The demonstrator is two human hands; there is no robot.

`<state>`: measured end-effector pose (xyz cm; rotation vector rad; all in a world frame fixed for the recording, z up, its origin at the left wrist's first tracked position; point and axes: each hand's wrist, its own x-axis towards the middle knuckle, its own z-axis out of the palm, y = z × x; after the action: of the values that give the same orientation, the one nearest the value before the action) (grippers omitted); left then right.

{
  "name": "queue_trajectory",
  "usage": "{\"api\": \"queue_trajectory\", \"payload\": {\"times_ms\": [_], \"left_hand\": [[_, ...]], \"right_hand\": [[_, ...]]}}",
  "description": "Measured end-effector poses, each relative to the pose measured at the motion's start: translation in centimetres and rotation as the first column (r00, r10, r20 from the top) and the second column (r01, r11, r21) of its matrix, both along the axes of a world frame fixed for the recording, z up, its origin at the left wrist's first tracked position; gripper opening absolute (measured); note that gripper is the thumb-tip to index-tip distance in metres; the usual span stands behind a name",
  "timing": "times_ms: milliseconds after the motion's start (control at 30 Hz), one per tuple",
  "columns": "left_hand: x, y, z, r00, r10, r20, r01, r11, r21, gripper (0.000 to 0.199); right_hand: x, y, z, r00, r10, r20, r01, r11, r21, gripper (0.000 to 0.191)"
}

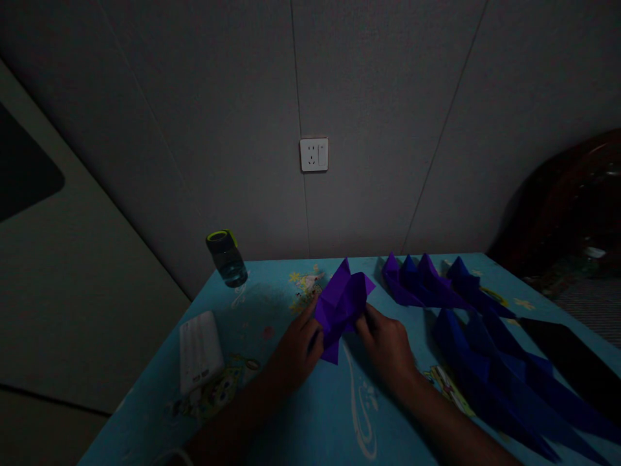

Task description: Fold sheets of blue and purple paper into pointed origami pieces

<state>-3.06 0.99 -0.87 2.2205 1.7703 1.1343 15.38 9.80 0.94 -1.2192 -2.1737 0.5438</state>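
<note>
A purple folded-paper piece (334, 304) is held up over the middle of the table, with points and flaps sticking out at its top, right and bottom. My left hand (303, 346) is closed on its left edge. On the lower right side, my right hand (385, 340) grips it too, with some fingertips hidden behind the paper. To the right lie several folded paper boats: a purple and blue row (427, 285) at the back and a blue group (495, 369) nearer me.
A water bottle (230, 262) stands at the back left, above a white power bank (200, 353). A flat black object (572, 356) lies at the right edge. The blue patterned tablecloth (310, 421) reaches the wall, which carries a socket (314, 155).
</note>
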Motion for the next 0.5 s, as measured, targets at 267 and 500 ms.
{"api": "queue_trajectory", "payload": {"times_ms": [267, 500], "left_hand": [[-0.5, 0.0, 0.8, 0.828, 0.152, 0.54, -0.219, 0.974, 0.061, 0.019], [-2.0, 0.5, 2.1, 0.452, 0.182, 0.873, -0.379, 0.925, 0.003, 0.029]], "right_hand": [[0.1, 0.8, -0.5, 0.989, -0.003, -0.149, -0.01, 0.996, -0.085, 0.033], [-0.4, 2.4, -1.5, 0.836, -0.086, -0.543, -0.146, 0.917, -0.371, 0.029]]}}
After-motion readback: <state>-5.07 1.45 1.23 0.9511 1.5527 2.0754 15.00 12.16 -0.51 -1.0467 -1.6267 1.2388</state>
